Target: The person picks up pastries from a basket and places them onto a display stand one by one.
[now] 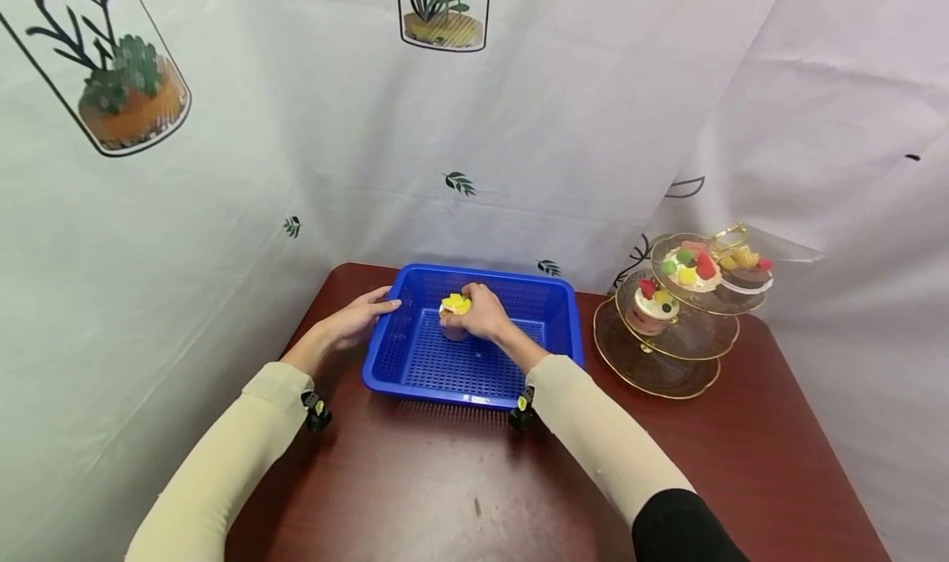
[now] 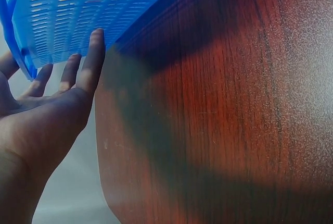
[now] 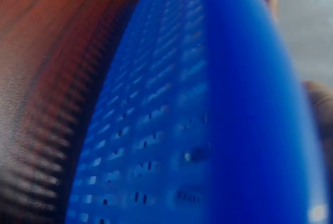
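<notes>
The blue plastic basket (image 1: 474,397) stands on the table, its sides and floor perforated. At its left side my left hand (image 1: 352,319) grips the rim, thumb over the edge. In the left wrist view, the fingers (image 2: 93,60) of that hand lie along the outside of the perforated wall. Inside the basket my right hand (image 1: 485,313) holds a small dessert cup (image 1: 455,305) with white cream and yellow pieces on top. The cup is upright, low over the basket floor. In the right wrist view, the basket's rim (image 3: 255,104) hides most of this hand and the dessert.
Right of the basket stands a three-tier glass cake stand (image 1: 660,381) with gold edges. It bears a strawberry-topped dessert cup (image 1: 652,308), a fruit-topped cake (image 1: 691,267) and a chocolate-coloured tart (image 1: 745,278). A patterned white cloth (image 1: 356,133) hangs behind the brown table (image 1: 415,480).
</notes>
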Demonstrator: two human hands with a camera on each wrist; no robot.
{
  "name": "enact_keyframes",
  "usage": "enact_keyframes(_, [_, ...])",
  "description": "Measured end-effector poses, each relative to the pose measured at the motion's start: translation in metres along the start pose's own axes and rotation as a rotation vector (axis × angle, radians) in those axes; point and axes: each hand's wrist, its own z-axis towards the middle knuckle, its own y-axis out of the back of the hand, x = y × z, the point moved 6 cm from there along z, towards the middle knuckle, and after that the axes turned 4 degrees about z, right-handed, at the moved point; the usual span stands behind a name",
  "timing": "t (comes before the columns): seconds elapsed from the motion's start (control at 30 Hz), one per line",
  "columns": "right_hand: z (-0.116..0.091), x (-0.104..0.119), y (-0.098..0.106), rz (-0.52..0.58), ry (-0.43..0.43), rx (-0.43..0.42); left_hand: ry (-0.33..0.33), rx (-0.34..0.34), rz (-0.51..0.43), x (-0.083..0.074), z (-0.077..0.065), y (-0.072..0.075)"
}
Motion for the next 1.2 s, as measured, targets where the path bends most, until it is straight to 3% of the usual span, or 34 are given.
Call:
enact_keyframes(0.33, [0.000,-0.010,-0.012,-0.025,-0.055,0.027,0.007,0.001,0.003,-0.001,0.000,-0.001])
enact_keyframes(0.67, [-0.001,-0.006,-0.010,-0.047,-0.031,0.024,0.004,0.001,0.020,0.000,0.001,0.000])
enact_keyframes(0.93, [-0.022,0.015,0.008,-0.036,0.073,0.065,-0.013,-0.006,0.046,0.001,0.002,0.001])
enact_keyframes(1.2, [-0.050,0.019,0.032,-0.005,0.170,0.070,-0.011,-0.015,0.021,0.002,0.002,0.001])
